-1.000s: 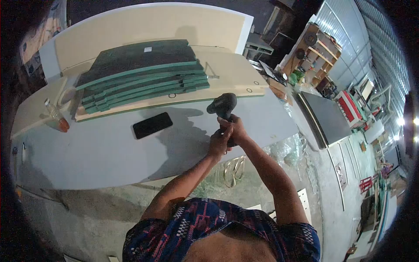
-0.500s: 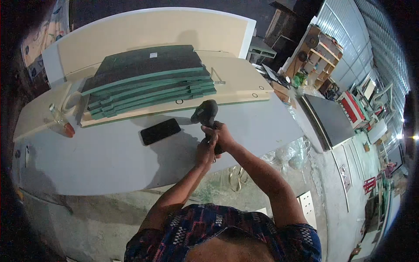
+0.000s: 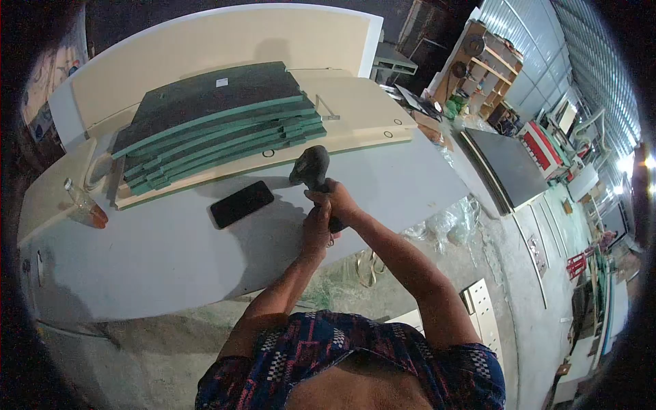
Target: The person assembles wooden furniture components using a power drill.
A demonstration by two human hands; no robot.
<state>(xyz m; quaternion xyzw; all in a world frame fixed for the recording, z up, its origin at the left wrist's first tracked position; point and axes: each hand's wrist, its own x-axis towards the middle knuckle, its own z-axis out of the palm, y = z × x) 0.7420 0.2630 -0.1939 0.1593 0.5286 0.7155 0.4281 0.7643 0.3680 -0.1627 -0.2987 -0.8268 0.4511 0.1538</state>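
A dark power drill [image 3: 312, 166] is held above the grey table, its head pointing away from me. My right hand [image 3: 339, 202] is wrapped round its handle from the right. Close against it, my left hand [image 3: 318, 227] is closed at the lower part of the drill; its fingers partly overlap the other hand. A black phone [image 3: 242, 203] lies flat on the table, left of the drill. Behind it a stack of green-edged dark panels [image 3: 219, 109] rests on a cream board [image 3: 362, 123]. A clear bottle with a reddish end [image 3: 85, 205] lies at the left.
The grey table [image 3: 157, 266] has a curved front edge before me. A curved cream panel [image 3: 205, 48] stands at its back. Clear plastic wrap [image 3: 447, 222] lies beyond the right edge. Dark sheets [image 3: 506, 164] and a wooden shelf [image 3: 488, 72] are farther right.
The view has shifted, so the table items appear slightly farther left. Both hands still hold the drill in nearly the same pose.
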